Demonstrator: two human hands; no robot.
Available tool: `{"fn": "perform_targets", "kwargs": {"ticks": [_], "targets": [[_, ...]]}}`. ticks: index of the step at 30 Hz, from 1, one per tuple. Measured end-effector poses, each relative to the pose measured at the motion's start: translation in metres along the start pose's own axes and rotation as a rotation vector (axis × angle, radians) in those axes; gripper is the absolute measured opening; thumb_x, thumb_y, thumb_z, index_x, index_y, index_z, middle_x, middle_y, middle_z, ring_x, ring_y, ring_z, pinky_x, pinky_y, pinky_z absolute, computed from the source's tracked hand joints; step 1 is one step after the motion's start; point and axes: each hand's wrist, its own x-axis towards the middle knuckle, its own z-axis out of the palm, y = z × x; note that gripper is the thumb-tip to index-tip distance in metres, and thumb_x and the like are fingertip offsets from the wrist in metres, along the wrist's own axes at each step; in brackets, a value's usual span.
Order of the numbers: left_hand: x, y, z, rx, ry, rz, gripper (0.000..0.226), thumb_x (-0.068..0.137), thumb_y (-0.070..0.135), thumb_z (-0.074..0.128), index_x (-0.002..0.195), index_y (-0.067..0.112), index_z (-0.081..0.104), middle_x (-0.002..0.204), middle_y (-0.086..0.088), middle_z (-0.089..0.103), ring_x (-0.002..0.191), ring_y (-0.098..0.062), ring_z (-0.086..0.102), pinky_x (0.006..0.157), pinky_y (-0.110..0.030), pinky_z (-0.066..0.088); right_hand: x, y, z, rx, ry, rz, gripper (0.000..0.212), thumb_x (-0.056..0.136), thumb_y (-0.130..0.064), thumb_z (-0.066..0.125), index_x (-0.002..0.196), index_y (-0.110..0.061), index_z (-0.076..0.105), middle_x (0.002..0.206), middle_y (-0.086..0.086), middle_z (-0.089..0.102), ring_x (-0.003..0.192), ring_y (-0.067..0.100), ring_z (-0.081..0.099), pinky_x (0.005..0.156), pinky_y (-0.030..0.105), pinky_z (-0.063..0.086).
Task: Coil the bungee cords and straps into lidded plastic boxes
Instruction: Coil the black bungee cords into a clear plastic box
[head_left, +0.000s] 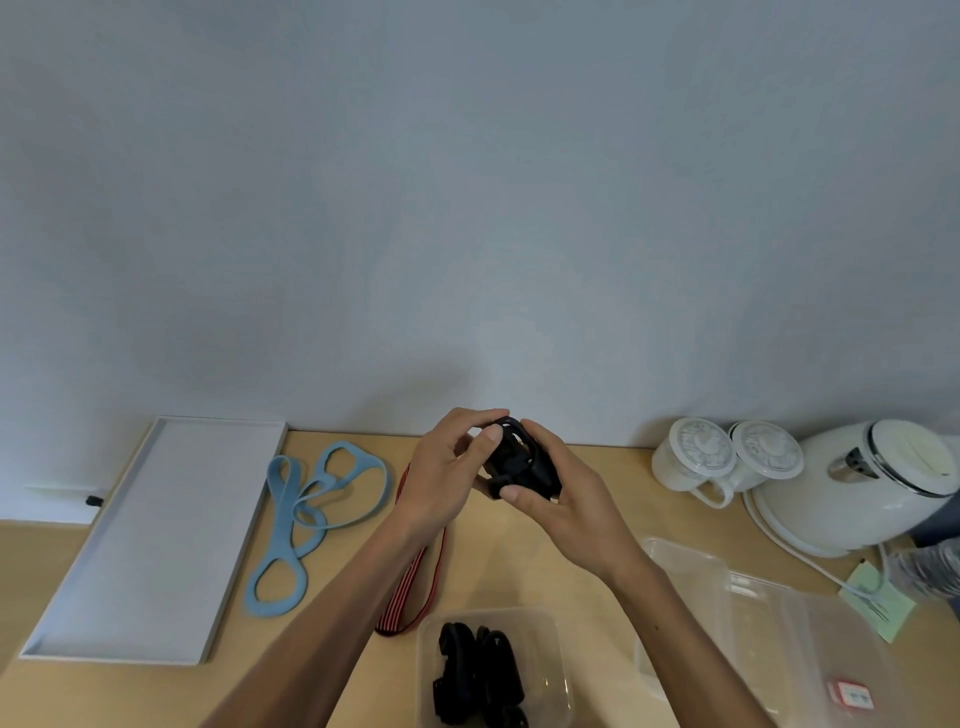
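Note:
Both my hands hold a coiled black strap (519, 460) up above the wooden table. My left hand (447, 467) grips its left side with the thumb on top. My right hand (558, 493) wraps round its right side. Below them stands a clear plastic box (556, 654) with another coiled black strap (475, 670) inside. A red and black striped strap (410, 597) lies on the table under my left forearm. A light blue elastic band (311, 514) lies tangled to the left.
A flat white tray (150, 540) lies at the left. Clear box lids (769, 623) are stacked at the right front. Two white lidded mugs (696, 462) and a white kettle (857, 483) stand at the back right, with a green note (878, 603) beside its cord.

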Motion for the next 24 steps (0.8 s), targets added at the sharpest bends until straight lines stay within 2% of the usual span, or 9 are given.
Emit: {"fn": "perform_targets", "kwargs": {"ticks": [6,8,10,14,19,21,24], "targets": [[0.0,0.002,-0.003,-0.092,-0.014,-0.078,0.016,0.096,0.023,0.053,0.104,0.018,0.065,0.091,-0.011,0.069,0.086,-0.027,0.068,0.057,-0.038,0.058,-0.001,0.007,0.001,0.014,-0.044,-0.008,0.06,0.085,-0.013,0.069,0.13,-0.04,0.04,0.129,-0.016,0.056,0.119,-0.002,0.052,0.094,0.012,0.041],[0.0,0.002,-0.004,-0.107,-0.016,-0.088,0.016,0.097,0.023,0.052,0.102,0.015,0.065,0.089,-0.011,0.069,0.087,-0.03,0.067,0.058,-0.042,0.059,0.0,0.009,0.001,0.006,-0.065,-0.012,0.059,0.086,-0.015,0.068,0.135,-0.033,0.041,0.131,-0.013,0.056,0.122,0.003,0.051,0.099,0.019,0.042],[0.001,0.002,-0.004,-0.12,-0.014,-0.091,0.016,0.096,0.022,0.052,0.099,0.011,0.064,0.088,-0.012,0.068,0.088,-0.033,0.065,0.056,-0.042,0.059,0.001,0.012,0.001,-0.002,-0.077,-0.016,0.06,0.086,-0.016,0.068,0.139,-0.023,0.041,0.133,-0.01,0.056,0.124,0.007,0.051,0.103,0.027,0.043],[0.002,-0.001,-0.005,-0.143,-0.026,-0.104,0.016,0.096,0.018,0.053,0.092,0.004,0.06,0.081,-0.004,0.065,0.084,-0.033,0.062,0.052,-0.037,0.055,-0.001,0.016,0.003,0.005,-0.069,-0.019,0.058,0.086,-0.022,0.066,0.139,-0.02,0.043,0.131,-0.008,0.057,0.124,0.012,0.052,0.103,0.034,0.044],[0.001,-0.01,-0.005,-0.178,-0.103,-0.142,0.015,0.097,0.018,0.052,0.089,0.007,0.059,0.086,-0.005,0.059,0.084,-0.025,0.058,0.054,-0.036,0.054,-0.007,0.021,0.007,0.032,-0.036,-0.03,0.053,0.087,-0.014,0.067,0.135,-0.023,0.048,0.128,-0.008,0.06,0.122,0.012,0.054,0.1,0.028,0.045],[-0.001,-0.014,-0.001,-0.137,-0.115,-0.166,0.016,0.098,0.023,0.051,0.096,0.012,0.062,0.095,-0.003,0.06,0.09,-0.021,0.062,0.059,-0.036,0.055,-0.011,0.025,0.011,0.06,-0.017,-0.003,0.056,0.085,-0.011,0.068,0.135,-0.025,0.047,0.128,-0.011,0.06,0.121,0.007,0.054,0.099,0.022,0.044],[-0.006,-0.024,0.006,-0.063,-0.111,-0.198,0.019,0.098,0.025,0.05,0.11,0.024,0.065,0.107,-0.004,0.061,0.099,-0.019,0.063,0.069,-0.034,0.059,-0.018,0.03,0.016,0.068,0.021,0.043,0.06,0.083,-0.008,0.069,0.128,-0.039,0.046,0.124,-0.02,0.059,0.117,-0.001,0.054,0.095,0.013,0.042]]}}
